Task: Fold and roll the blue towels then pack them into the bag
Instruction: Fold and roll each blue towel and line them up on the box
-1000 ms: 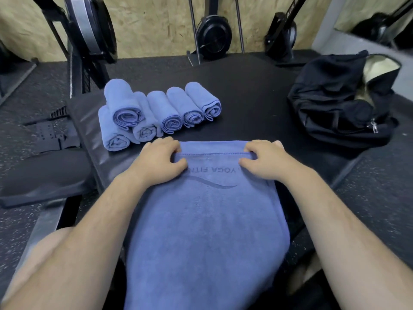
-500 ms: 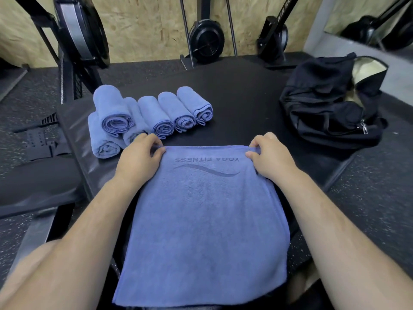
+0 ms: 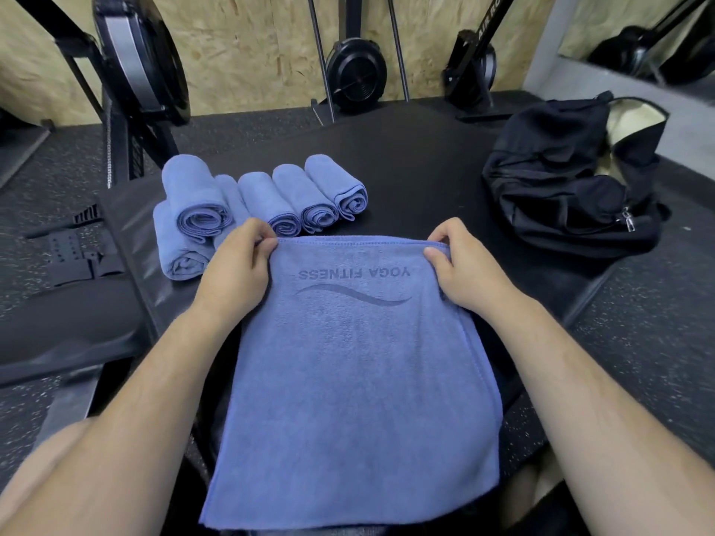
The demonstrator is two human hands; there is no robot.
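A blue towel (image 3: 356, 373) printed "YOGA FITNESS" lies flat on the black padded surface (image 3: 418, 168) and hangs toward me over its near edge. My left hand (image 3: 236, 272) pinches the towel's far left corner. My right hand (image 3: 460, 272) pinches the far right corner, thumb on top. Several rolled blue towels (image 3: 271, 203) lie in a row just beyond my left hand, one stacked on top at the left. The black bag (image 3: 572, 183) sits open at the right, its pale lining showing.
Black gym machines (image 3: 135, 71) stand at the back left and along the plywood wall (image 3: 247, 52). A black strap piece (image 3: 73, 257) lies on the speckled rubber floor at the left. My knees show below the towel's corners.
The rolled far edge of the towel has been undone and now lies flat. My hands moved apart from the middle to its far corners and now pinch them.
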